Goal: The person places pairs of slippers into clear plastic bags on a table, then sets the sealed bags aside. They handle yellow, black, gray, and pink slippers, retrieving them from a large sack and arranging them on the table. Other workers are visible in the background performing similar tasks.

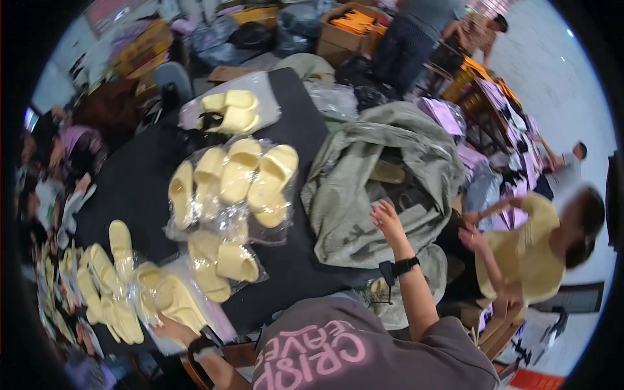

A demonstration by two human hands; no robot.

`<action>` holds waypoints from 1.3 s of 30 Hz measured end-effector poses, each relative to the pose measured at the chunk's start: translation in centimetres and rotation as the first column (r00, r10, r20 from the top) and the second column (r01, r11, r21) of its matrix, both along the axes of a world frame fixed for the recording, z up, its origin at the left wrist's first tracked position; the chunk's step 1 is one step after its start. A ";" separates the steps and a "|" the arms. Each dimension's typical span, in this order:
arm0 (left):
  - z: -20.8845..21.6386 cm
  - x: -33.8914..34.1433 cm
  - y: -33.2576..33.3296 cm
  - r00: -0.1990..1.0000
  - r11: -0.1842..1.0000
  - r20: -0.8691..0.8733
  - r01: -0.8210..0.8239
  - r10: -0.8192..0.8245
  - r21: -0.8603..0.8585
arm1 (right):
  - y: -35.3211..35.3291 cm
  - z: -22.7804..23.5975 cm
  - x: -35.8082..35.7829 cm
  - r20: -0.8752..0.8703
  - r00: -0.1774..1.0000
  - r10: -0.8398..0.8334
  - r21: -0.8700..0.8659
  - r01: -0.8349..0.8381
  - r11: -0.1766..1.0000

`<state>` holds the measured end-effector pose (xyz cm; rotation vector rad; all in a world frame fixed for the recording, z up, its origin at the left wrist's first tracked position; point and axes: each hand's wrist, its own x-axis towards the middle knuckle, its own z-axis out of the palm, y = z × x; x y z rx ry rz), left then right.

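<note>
A black table (130, 188) fills the middle of the view and serves as the landmark here. Off its right edge slumps a big grey-green sack (364, 175), its mouth open and something tan showing inside. On the middle of the table lies a heap of pale yellow slippers in clear plastic bags (234, 182). Toward the table's far end, another bagged yellow pair (231, 110) rests on its own. At the table's near left corner lies a spread of more yellow slippers (117, 286), some bagged, some loose-looking.

Beyond the far end of the table stands a cardboard box (348, 29) with orange things in it, and a person in dark trousers (406, 45) next to it. To the right of the table, past the sack, a person in a yellow shirt (526, 253) bends forward with both hands out.

The right hand (387, 220), with a black watch (404, 265) on its wrist, is raised over the near lip of the sack off the table's right edge, fingers spread and holding nothing. The left hand (172, 328) rests at the near left corner of the table, touching the bagged slippers there; whether it grips them cannot be told. The two hands are well apart.
</note>
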<state>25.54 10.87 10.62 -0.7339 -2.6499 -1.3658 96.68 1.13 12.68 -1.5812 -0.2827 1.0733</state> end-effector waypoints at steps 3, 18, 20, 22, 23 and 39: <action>5.2 9.4 1.0 0.878 0.891 -0.181 0.454 -0.444 0.019 | -1.2 -7.4 5.8 -0.015 0.966 -0.256 -0.014 0.256 0.967; 5.2 48.6 1.0 -0.743 -0.684 0.179 0.456 -0.644 -0.569 | -1.1 -14.7 11.4 0.439 0.621 0.650 -0.846 0.040 0.532; 2.6 50.0 1.2 -0.771 -0.709 0.209 0.396 -0.602 -0.583 | -2.2 -15.5 12.0 0.487 0.616 0.619 -0.803 0.038 0.594; 0.0 50.7 1.4 -0.785 -0.726 0.234 0.355 -0.574 -0.589 | -3.2 -16.2 13.0 0.543 0.598 0.590 -0.763 0.058 0.644; -1.0 50.5 1.6 -0.815 -0.721 0.129 0.412 -0.565 -0.557 | -3.3 -16.3 13.1 0.550 0.580 0.601 -0.757 0.042 0.652; -3.4 42.5 -4.4 -0.636 -0.753 0.455 0.330 -0.623 -0.570 | -5.9 -17.8 14.3 0.469 0.883 0.027 -0.068 0.005 0.998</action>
